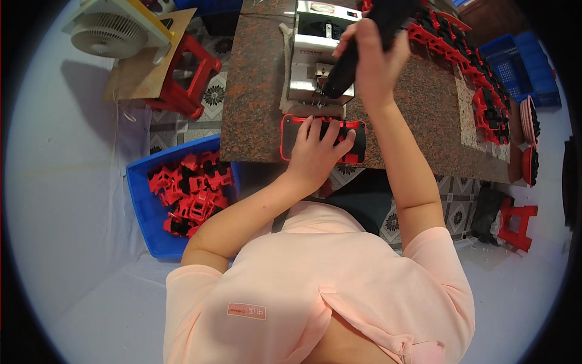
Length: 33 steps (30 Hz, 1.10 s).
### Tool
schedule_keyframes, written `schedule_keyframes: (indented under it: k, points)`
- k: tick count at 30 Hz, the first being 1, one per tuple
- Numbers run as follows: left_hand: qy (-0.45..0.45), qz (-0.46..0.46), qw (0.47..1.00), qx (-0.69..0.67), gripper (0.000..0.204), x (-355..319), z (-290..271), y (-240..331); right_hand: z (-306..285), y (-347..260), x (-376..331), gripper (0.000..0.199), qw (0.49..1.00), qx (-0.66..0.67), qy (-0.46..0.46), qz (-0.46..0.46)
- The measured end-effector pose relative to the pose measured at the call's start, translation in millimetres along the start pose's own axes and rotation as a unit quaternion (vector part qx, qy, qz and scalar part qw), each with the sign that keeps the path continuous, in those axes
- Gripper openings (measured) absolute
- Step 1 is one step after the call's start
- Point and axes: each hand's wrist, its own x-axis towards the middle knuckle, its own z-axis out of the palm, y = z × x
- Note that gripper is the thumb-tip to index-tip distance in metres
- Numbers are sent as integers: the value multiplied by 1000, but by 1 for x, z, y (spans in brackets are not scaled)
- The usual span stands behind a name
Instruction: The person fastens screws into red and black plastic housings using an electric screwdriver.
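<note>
My left hand (pixel 316 151) rests over a red-framed black plastic toy part (pixel 293 131) at the table's near edge. Its fingers curl over the part and hold it; the palm side is hidden. My right hand (pixel 380 64) is closed round a black electric screwdriver (pixel 345 71), raised and tilted over the table. The tool's lower end points toward the front of a silver box-shaped screw feeder (pixel 303 67), beside its outlet. Whether the tip touches the feeder cannot be made out.
Red and black toy parts (pixel 445 45) line the table's (pixel 254 91) far right side. A blue bin (pixel 145 215) of similar parts stands at left, near a red stool (pixel 193 79) and a white fan (pixel 109 35). Blue crates (pixel 526 68) and another red stool (pixel 518 224) are at right.
</note>
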Motion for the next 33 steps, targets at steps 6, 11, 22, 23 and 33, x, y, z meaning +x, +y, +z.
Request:
schedule_keyframes:
  k: [6,11,22,23,33]
  points:
    - [51,-36,986,-156,36,2,1,1,25,-46,-45,63,992,82,-95,4]
    - [14,5,999,-48,40,-6,1,-2,37,-41,-68,66,989,62,-134,2]
    - [-74,129,960,236,56,-16,7,-11,51,-33,-88,73,979,21,-204,7]
    - [-74,130,961,234,56,-3,-10,-9,52,-32,-90,83,980,9,-196,17]
    - [28,7,990,-140,63,-10,20,-8,27,-29,-33,53,983,95,-153,-30]
